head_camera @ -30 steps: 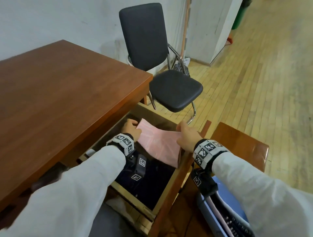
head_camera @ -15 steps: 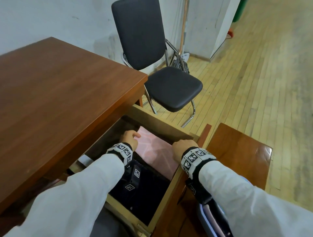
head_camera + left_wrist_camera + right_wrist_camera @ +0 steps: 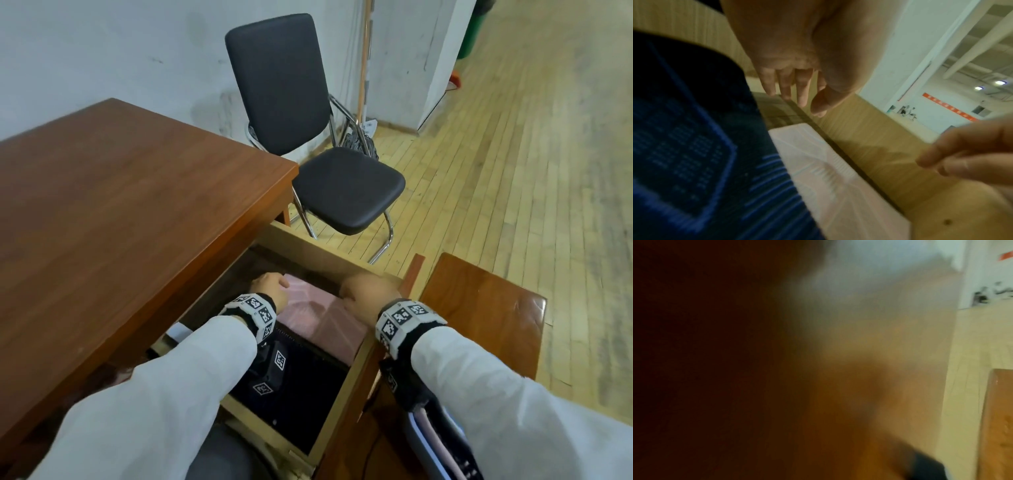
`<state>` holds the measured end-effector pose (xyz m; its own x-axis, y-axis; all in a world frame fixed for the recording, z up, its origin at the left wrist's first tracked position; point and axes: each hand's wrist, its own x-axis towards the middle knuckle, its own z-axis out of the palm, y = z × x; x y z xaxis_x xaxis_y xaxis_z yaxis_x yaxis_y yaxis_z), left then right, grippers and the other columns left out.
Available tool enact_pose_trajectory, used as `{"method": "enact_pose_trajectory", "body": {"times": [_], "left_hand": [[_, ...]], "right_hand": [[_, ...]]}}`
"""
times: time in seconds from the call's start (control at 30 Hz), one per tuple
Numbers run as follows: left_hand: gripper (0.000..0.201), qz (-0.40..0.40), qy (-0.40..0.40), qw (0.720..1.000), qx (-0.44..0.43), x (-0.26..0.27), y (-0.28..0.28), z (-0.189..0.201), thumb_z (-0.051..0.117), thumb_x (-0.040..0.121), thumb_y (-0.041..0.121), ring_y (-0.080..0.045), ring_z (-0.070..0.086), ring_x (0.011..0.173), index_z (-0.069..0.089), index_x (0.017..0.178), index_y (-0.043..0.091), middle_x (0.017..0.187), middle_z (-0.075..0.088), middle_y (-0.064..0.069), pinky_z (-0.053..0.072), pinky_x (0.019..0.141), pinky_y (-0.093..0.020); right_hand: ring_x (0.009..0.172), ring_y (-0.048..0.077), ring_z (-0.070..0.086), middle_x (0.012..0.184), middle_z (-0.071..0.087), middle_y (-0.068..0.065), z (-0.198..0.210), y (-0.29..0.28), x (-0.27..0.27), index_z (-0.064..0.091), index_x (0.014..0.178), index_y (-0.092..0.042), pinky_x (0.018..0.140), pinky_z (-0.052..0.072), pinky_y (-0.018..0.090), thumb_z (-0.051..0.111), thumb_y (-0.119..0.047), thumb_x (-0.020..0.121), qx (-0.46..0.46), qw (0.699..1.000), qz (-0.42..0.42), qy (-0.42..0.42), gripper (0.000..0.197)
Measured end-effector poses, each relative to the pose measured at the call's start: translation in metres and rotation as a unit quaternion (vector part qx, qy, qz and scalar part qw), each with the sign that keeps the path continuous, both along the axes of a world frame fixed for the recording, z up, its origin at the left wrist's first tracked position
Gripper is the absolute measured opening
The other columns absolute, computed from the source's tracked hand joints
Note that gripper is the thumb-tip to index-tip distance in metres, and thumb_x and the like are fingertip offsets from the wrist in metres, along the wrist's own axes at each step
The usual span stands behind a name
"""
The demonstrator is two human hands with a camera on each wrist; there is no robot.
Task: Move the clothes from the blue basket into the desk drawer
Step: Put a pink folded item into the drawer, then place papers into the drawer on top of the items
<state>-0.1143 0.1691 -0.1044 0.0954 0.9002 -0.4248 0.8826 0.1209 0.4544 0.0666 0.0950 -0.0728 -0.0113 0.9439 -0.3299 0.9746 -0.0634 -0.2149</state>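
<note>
The desk drawer stands pulled out. A folded pink garment lies flat at its far end, next to a dark navy patterned garment nearer me. My left hand hovers over the pink garment's left corner; in the left wrist view its fingers hang straight and hold nothing above the pink garment and the navy garment. My right hand is at the pink garment's right edge by the drawer side, its fingers loosely curled and empty. The blue basket sits low on the right, mostly hidden by my right sleeve. The right wrist view is a dark blur.
The brown desk top overhangs the drawer on the left. A black chair stands just beyond the drawer. A low wooden cabinet sits right of the drawer. Clothes lie in the basket. Wooden floor spreads to the right.
The pink garment, held up by both hands a second ago, now lies flat in the drawer. Both hands have let it go and stay just above it.
</note>
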Motion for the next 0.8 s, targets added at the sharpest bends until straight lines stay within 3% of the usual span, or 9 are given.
{"method": "enact_pose_trajectory", "body": {"times": [0.1,0.2,0.33,0.47,0.5,0.6,0.67,0.73,0.8], "left_hand": [[0.027,-0.009,-0.037,0.998,0.044,0.005,-0.015,0.026,0.051,0.092,0.006,-0.025,0.056,0.119,0.065,0.113,0.017,0.13,0.059,-0.006,0.047,0.097,-0.035],[0.023,-0.009,-0.086,0.992,0.091,0.015,-0.04,0.05,0.051,0.093,0.009,-0.024,0.058,0.114,0.067,0.107,0.017,0.122,0.064,-0.006,0.046,0.095,-0.032],[0.024,-0.01,-0.131,0.985,0.113,0.028,-0.073,0.072,0.049,0.095,0.007,-0.026,0.056,0.118,0.067,0.111,0.013,0.124,0.062,-0.008,0.043,0.094,-0.03],[0.024,-0.019,-0.139,0.985,0.104,0.032,-0.097,0.08,0.049,0.095,0.008,-0.028,0.056,0.118,0.067,0.111,0.012,0.125,0.061,-0.01,0.045,0.093,-0.032],[0.023,-0.02,-0.141,0.985,0.101,0.033,-0.103,0.082,0.049,0.095,0.009,-0.028,0.056,0.117,0.066,0.111,0.012,0.125,0.061,-0.01,0.045,0.093,-0.033],[0.024,-0.026,-0.147,0.984,0.096,0.035,-0.117,0.09,0.051,0.095,0.012,-0.028,0.057,0.117,0.066,0.114,0.013,0.124,0.062,-0.009,0.046,0.095,-0.034],[0.025,-0.027,-0.151,0.983,0.096,0.036,-0.124,0.095,0.051,0.095,0.014,-0.027,0.057,0.116,0.065,0.116,0.014,0.124,0.062,-0.008,0.047,0.095,-0.035],[0.025,-0.031,-0.15,0.983,0.098,0.036,-0.128,0.097,0.051,0.095,0.014,-0.027,0.058,0.115,0.065,0.116,0.013,0.123,0.063,-0.008,0.048,0.094,-0.035],[0.025,-0.032,-0.15,0.983,0.104,0.035,-0.131,0.099,0.051,0.095,0.014,-0.028,0.059,0.114,0.066,0.116,0.013,0.122,0.064,-0.008,0.048,0.095,-0.036]], "right_hand": [[0.103,0.018,0.061,0.114,0.066,0.001,0.026,-0.015,0.006,0.065,0.115,-0.019,0.088,0.051,0.029,0.05,-0.023,0.093,0.043,0.992,-0.049,0.109,0.026],[0.102,0.018,0.062,0.109,0.066,0.001,0.054,-0.045,0.023,0.065,0.115,-0.016,0.087,0.05,0.028,0.051,-0.026,0.094,0.031,0.984,-0.105,0.144,0.027],[0.074,0.015,0.065,0.083,0.07,0.002,0.071,-0.095,0.054,0.071,0.093,-0.01,0.073,0.056,0.029,0.055,-0.03,0.092,-0.031,0.98,-0.17,0.094,0.026],[0.054,0.01,0.056,0.068,0.065,0.002,0.063,-0.145,0.067,0.072,0.088,-0.004,0.051,0.046,0.02,0.063,-0.028,0.09,-0.141,0.969,-0.201,0.007,0.027],[0.055,0.01,0.058,0.068,0.065,0.001,0.057,-0.156,0.068,0.072,0.089,-0.005,0.052,0.048,0.02,0.065,-0.031,0.089,-0.166,0.966,-0.2,-0.009,0.026],[0.079,0.019,0.065,0.082,0.069,0.004,0.04,-0.179,0.062,0.072,0.102,-0.009,0.075,0.052,0.028,0.064,-0.036,0.089,-0.249,0.952,-0.169,-0.053,0.032],[0.074,0.016,0.063,0.073,0.066,-0.001,0.033,-0.189,0.062,0.074,0.089,-0.014,0.074,0.052,0.028,0.066,-0.034,0.086,-0.295,0.938,-0.171,-0.054,0.022],[0.071,0.013,0.063,0.066,0.065,-0.005,0.004,-0.182,0.085,0.068,0.066,-0.023,0.071,0.053,0.027,0.066,-0.041,0.071,-0.301,0.931,-0.173,-0.116,0.019],[0.087,0.018,0.066,0.086,0.071,-0.002,-0.034,-0.171,0.113,0.071,0.08,-0.025,0.085,0.054,0.036,0.051,-0.051,0.055,-0.296,0.932,-0.16,-0.136,0.042]]}}
